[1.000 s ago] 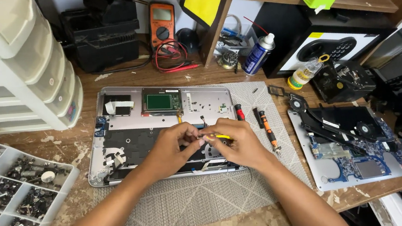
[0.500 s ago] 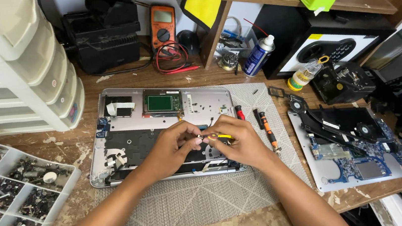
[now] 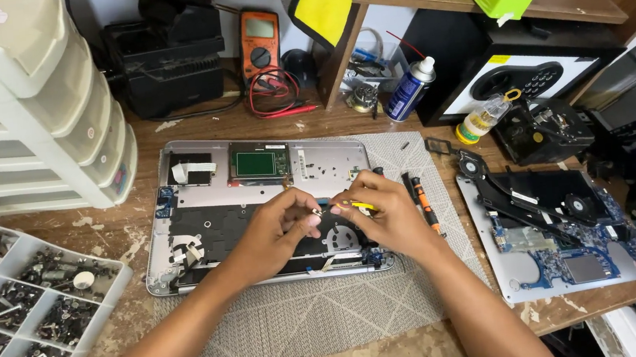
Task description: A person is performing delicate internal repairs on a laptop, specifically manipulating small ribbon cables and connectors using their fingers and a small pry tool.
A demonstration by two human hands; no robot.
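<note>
Frame centre, over open laptop shell point(image 3: 258, 208) on desk | left hand point(image 3: 273, 234) fingers pinching small metal part point(image 3: 317, 212) | right hand point(image 3: 385, 215) grasping yellow-handled screwdriver point(image 3: 358, 206) | steadiest with tip square on part.

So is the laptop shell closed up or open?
Open. The laptop shell lies flat with its cover off; its green board and fan slots show.

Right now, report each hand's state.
Left hand: fingers pinched shut on a small metal part.
Right hand: closed on a yellow-handled screwdriver.
</note>
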